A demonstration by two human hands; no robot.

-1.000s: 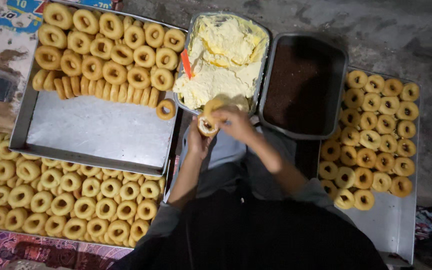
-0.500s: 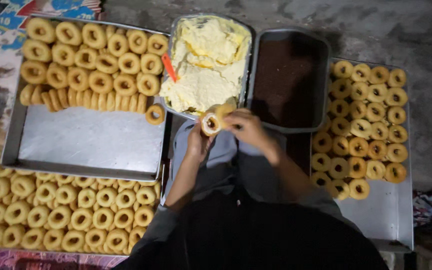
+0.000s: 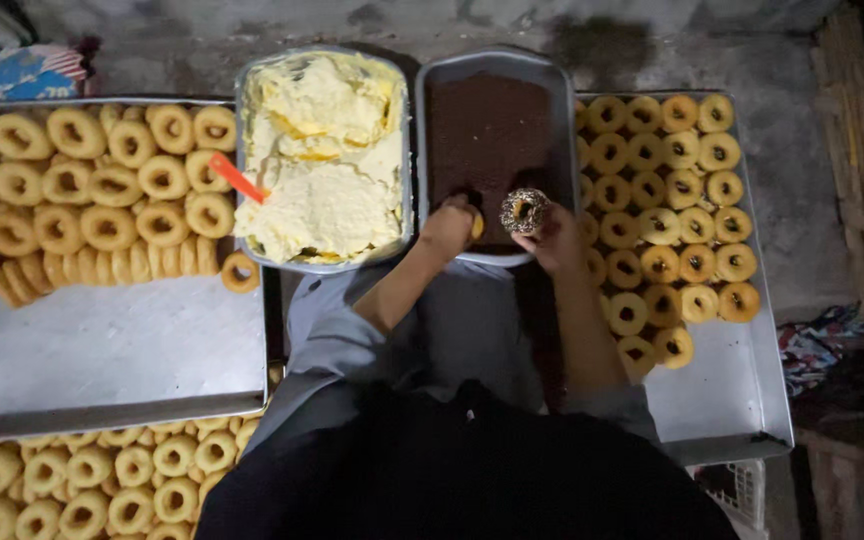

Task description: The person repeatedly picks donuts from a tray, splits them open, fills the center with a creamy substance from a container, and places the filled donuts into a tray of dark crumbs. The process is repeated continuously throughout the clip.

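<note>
At the far left, a large metal tray (image 3: 112,345) is seen, its upper half packed with plain ring doughnuts (image 3: 102,190) laid flat in rows, with one row stood on edge along the lower boundary; the lower half of the tray is bare metal. A single ring (image 3: 240,271) lies apart at the tray's right edge. Below this tray, a second batch of plain rings (image 3: 102,480) is laid out in close rows.

Next to the right, a rectangular metal tub (image 3: 407,130) is filled high with pale yellow cream (image 3: 322,150), and an orange-handled tool (image 3: 236,177) is stuck into the cream at its left side.

Just beside it, a dark rectangular pan (image 3: 562,120) is held full of brown chocolate sprinkles (image 3: 487,130). At the pan's near rim the left hand (image 3: 449,225) is placed, its fingers clenched on a yellowish piece that is mostly hidden; what exactly is held cannot be told. The right hand (image 3: 555,238) is raised just beside it, and a sprinkle-coated doughnut (image 3: 523,210) is gripped in its fingers, held over the near end of the sprinkle pan.

At the right, another metal tray (image 3: 742,390) is loaded with rows of cream-topped doughnuts (image 3: 672,190) across its upper part; its lower part is bare. The trays rest on a grey floor (image 3: 812,180).
</note>
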